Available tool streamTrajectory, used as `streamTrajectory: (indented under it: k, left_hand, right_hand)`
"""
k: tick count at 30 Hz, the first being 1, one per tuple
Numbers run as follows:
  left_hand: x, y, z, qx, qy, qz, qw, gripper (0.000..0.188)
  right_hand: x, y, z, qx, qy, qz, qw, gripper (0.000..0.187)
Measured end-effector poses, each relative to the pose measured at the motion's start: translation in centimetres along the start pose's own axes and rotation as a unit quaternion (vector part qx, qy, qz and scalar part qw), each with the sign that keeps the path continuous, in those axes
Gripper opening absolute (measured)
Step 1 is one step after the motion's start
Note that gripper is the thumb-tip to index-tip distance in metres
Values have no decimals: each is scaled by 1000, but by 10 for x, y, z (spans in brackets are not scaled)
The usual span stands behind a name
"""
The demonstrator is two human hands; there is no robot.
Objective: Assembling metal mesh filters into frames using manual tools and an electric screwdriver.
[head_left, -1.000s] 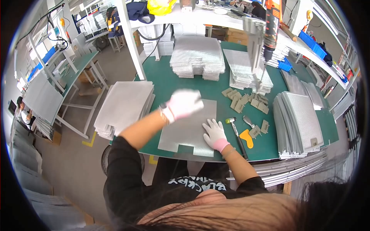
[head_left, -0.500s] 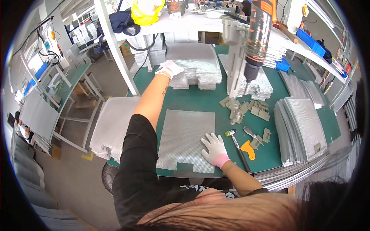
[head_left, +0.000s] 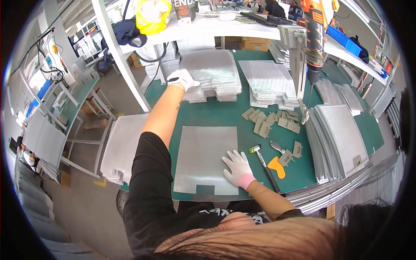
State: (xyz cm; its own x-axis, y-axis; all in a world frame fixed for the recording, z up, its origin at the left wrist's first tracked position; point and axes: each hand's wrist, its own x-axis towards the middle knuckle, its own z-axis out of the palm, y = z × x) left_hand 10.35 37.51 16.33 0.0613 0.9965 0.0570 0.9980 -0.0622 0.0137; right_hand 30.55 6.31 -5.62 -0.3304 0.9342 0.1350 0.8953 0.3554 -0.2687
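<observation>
A grey perforated mesh sheet (head_left: 203,151) with a notch in its near edge lies flat on the green work table. My right hand (head_left: 237,169), in a white glove with a pink cuff, rests on its right side with fingers spread. My left hand (head_left: 183,80), also gloved, reaches to the near left corner of a stack of mesh sheets (head_left: 210,69) at the back. Its thumb stands apart toward the stack, while some fingers are hard to make out. An orange and black power drill (head_left: 314,39) with a long bit hangs at the upper right beside a metal bracket (head_left: 298,60).
Right of the sheet lie a small mallet (head_left: 265,168), a yellow scraper (head_left: 276,167), a metal-handled tool (head_left: 278,147) and several grey-green clips (head_left: 262,125). More mesh stacks stand at the back right (head_left: 268,82), far right (head_left: 338,138) and left (head_left: 123,147). A white shelf (head_left: 203,29) runs behind.
The hanging drill and its bracket have swung right, uncovering the back right stack. The view has shifted slightly. My left hand has turned a little at the stack; my right hand stays on the sheet.
</observation>
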Motion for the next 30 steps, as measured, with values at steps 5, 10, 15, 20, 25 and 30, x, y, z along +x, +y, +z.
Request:
streamTrajectory:
  k: [5, 10, 15, 20, 25, 30]
  left_hand:
    - [21, -16, 24, -40, -107, 50, 992, 87]
    - [31, -11, 23, -70, -108, 43, 991, 76]
    - [48, -11, 21, -89, -93, 46, 991, 65]
    - [62, -49, 38, -103, -110, 59, 987, 80]
    - [43, -29, 41, -128, -76, 49, 988, 87]
    - [41, -6, 39, -76, -107, 23, 991, 83]
  right_hand:
    - [1, 0, 2, 6, 6, -2, 1000, 55]
    - [0, 3, 5, 3, 18, -3, 1000, 55]
    - [-5, 4, 4, 9, 16, 8, 1000, 56]
    - [-5, -1, -1, 15, 10, -2, 1000, 56]
    - [-5, 1, 0, 12, 9, -1, 1000, 54]
    - [-5, 2, 3, 20, 26, -7, 999, 52]
